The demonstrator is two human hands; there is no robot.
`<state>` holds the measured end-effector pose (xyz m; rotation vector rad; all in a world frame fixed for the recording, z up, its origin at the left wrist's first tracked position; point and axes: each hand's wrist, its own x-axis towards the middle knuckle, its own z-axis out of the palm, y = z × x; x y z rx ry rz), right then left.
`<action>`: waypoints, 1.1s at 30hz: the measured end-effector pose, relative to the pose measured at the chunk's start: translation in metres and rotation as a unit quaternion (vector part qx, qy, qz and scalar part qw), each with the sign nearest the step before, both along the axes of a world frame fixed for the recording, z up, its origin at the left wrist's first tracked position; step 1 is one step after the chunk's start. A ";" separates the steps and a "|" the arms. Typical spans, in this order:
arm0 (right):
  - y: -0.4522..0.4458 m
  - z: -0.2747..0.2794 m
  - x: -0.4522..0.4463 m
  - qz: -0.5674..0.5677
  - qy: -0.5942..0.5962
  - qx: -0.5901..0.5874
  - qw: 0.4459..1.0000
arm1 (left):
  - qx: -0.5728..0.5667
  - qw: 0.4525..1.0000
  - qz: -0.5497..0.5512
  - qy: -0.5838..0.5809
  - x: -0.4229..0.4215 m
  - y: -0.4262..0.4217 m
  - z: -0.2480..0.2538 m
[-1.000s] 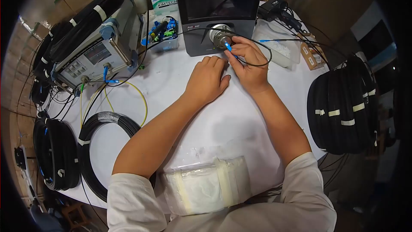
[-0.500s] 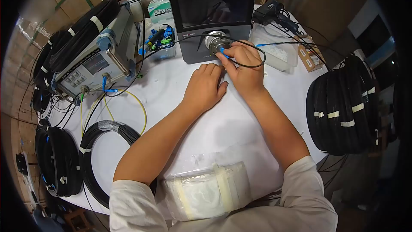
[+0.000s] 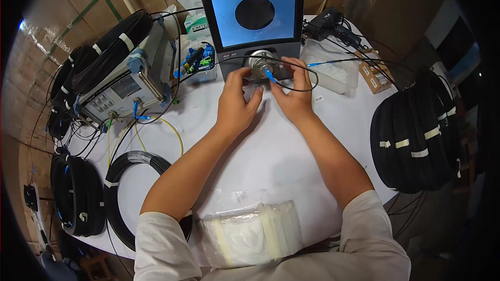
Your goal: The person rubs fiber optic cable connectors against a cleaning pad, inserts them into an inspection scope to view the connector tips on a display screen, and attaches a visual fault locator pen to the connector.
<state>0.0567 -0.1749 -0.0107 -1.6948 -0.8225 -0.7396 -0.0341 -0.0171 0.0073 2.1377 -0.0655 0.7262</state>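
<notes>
A blue connector on a black cable sits at the round metal port of a dark device. The device's screen is lit blue, with a large black disc on it. My left hand is beside the port's left side, fingers apart, with nothing in it. On the port's right side is my right hand, its thumb near the connector and its fingers raised and apart. The black cable loops past the right fingers. Contact between the fingertips and the port is hard to make out.
A grey instrument with cable coils on top stands at left. Black cable coils sit at right. Behind are a bin of blue connectors and a translucent tray. A wrapped white pack lies near my body.
The screen has gone from dark to lit. My right hand has loosened from the blue connector, and my left hand has risen beside the port. The view has tilted up slightly.
</notes>
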 end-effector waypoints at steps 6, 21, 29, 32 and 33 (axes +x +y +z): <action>0.002 0.006 0.004 0.076 0.133 0.047 0.987 | 0.068 0.997 -0.016 -0.021 0.012 0.011 0.012; 0.008 -0.015 0.011 0.237 0.279 0.117 0.923 | -0.020 0.994 -0.014 -0.104 0.022 0.004 -0.006; 0.008 -0.018 0.014 0.258 0.281 0.131 0.915 | -0.047 0.995 -0.010 -0.091 0.023 0.000 -0.009; 0.012 -0.016 0.014 0.259 0.266 0.143 0.917 | -0.048 0.994 -0.007 -0.095 0.022 0.001 -0.009; 0.014 -0.015 0.014 0.258 0.258 0.150 0.919 | -0.045 0.994 -0.006 -0.096 0.022 0.001 -0.009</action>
